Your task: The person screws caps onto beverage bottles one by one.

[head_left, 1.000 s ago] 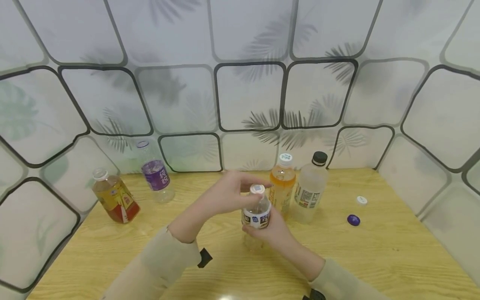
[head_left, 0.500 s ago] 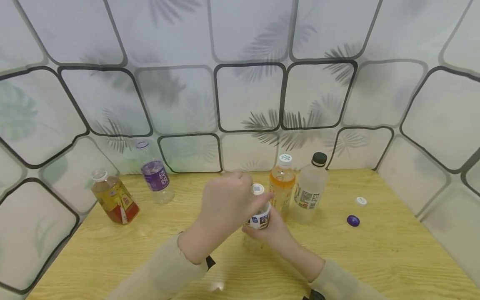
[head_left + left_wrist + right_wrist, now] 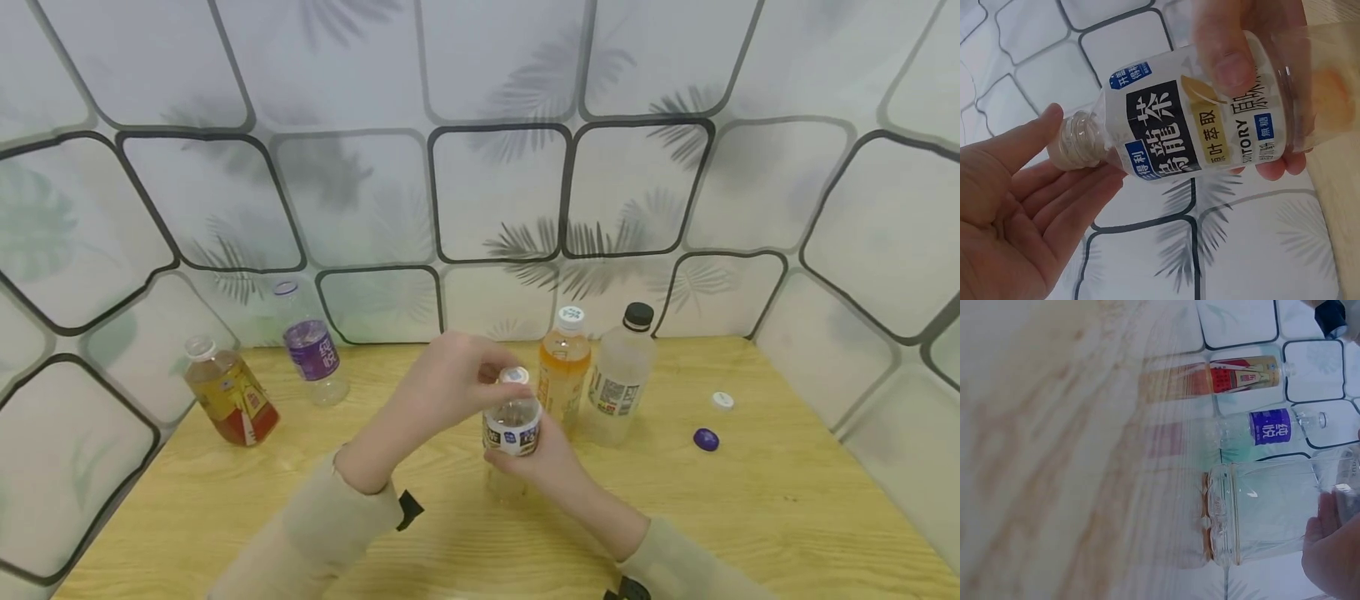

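A clear plastic oolong tea bottle (image 3: pixel 512 433) with a white, black and gold label stands upright on the table in the head view. My right hand (image 3: pixel 551 458) grips it around the label; the left wrist view shows that thumb (image 3: pixel 1233 67) pressed on the label. My left hand (image 3: pixel 450 379) is at the bottle's top, thumb and fingers on either side of the white cap (image 3: pixel 1071 142), which sits on the neck. In the right wrist view the bottle's clear lower body (image 3: pixel 1272 512) rests on the tabletop, with the right hand higher up on it.
Just behind the right hand stand an orange drink bottle (image 3: pixel 564 367) with a white cap and a pale bottle (image 3: pixel 621 375) with a black cap. Uncapped at left are a red tea bottle (image 3: pixel 232 400) and a purple-labelled bottle (image 3: pixel 311 350). A white cap (image 3: pixel 723 401) and purple cap (image 3: pixel 706 439) lie right.
My left hand rolled over the cap half a second ago, back of the hand up, and has now turned back to about its first pose. The right hand and the bottle stay put.
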`<state>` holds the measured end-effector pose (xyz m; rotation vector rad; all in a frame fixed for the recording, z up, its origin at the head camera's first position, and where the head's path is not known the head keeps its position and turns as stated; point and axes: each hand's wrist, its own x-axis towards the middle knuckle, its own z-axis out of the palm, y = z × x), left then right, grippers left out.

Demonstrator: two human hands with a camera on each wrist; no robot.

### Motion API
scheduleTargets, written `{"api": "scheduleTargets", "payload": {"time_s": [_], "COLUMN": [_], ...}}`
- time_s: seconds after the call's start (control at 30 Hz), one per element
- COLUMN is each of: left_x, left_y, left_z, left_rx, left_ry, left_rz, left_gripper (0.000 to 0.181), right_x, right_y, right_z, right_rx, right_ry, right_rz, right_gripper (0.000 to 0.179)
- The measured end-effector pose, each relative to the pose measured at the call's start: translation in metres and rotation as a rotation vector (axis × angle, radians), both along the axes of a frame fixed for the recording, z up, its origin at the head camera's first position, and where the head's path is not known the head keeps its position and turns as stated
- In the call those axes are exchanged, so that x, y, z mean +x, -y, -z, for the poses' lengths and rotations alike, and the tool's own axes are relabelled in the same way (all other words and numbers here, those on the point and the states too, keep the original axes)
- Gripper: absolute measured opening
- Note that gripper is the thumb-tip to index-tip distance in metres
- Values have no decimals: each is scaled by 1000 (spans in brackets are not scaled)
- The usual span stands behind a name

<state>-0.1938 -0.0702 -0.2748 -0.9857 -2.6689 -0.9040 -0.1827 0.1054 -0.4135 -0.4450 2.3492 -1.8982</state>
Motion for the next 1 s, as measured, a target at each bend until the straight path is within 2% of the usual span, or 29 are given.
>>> {"api": "scheduleTargets", "payload": {"time_s": [0.1, 0.17, 0.23, 0.3, 0.37, 0.4, 0.47, 0.57, 0.6, 0.67, 0.77, 0.83, 0.9, 0.97, 1.0], "left_x": [-8, -11, -12, -10, -3, 1, 11, 22, 24, 26, 27, 28, 27, 24, 22], "left_y": [7, 10, 10, 8, 4, 1, -5, -14, -17, -23, -28, -30, -29, -25, -23], "left_z": [2, 4, 6, 9, 12, 13, 18, 23, 24, 27, 29, 29, 28, 27, 27], "left_rx": [57, 89, 121, 138, 121, 99, 9, -184, -245, -340, -407, -411, -384, -300, -235], "left_ry": [120, 192, 244, 245, 157, 75, -146, -493, -588, -707, -767, -747, -692, -582, -510], "left_rz": [134, 194, 218, 187, 85, 18, -130, -345, -397, -468, -530, -549, -535, -480, -433], "left_gripper": [26, 30, 31, 33, 33, 32, 30, 54, 63, 76, 80, 78, 74, 64, 58], "right_x": [0, 0, 0, 0, 0, -1, -1, -1, -2, -2, -1, 0, 0, 1, 1], "right_y": [0, 0, 0, 0, 0, 0, -1, -1, -1, -1, -1, -1, -1, -1, -1], "right_z": [0, 0, 0, 1, 1, 1, 2, 3, 4, 4, 4, 4, 3, 2, 2], "right_rx": [0, -1, -1, -4, -11, -12, -18, -38, -47, -75, -102, -102, -88, -76, -68], "right_ry": [-2, -6, -5, 0, 3, -1, -9, -20, -23, -24, -25, -29, -24, -12, -8], "right_rz": [5, 8, 14, 13, 4, 0, -13, -33, -40, -50, -51, -40, -24, -16, -14], "right_gripper": [69, 71, 71, 71, 69, 68, 66, 66, 67, 67, 69, 69, 69, 69, 68]}}
